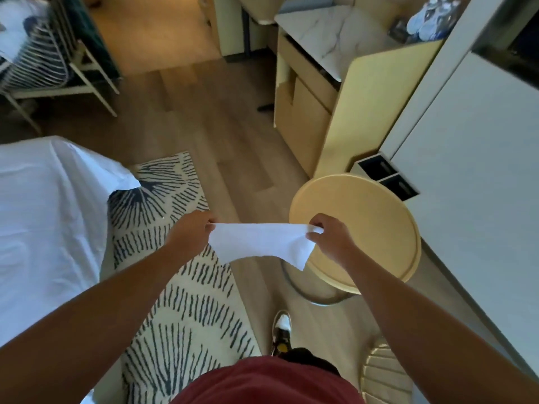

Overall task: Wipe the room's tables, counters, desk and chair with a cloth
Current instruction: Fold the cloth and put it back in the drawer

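Note:
A white cloth point(259, 243) hangs stretched between my two hands in front of my body. My left hand point(191, 228) pinches its left corner and my right hand point(331, 233) pinches its right corner. Just to the right stands a round pale-yellow side table point(373, 228), its left rim partly behind the cloth and my right hand. A marble-topped counter point(335, 36) is at the far right of the room. A striped chair point(43, 62) stands at the far left.
A bed with a white sheet point(49, 214) fills the left side. A patterned rug point(180, 287) lies on the wooden floor beneath me. A white wall point(481, 170) and a small black-and-white bin point(385, 176) are on the right. Water bottles point(431, 16) sit on the counter.

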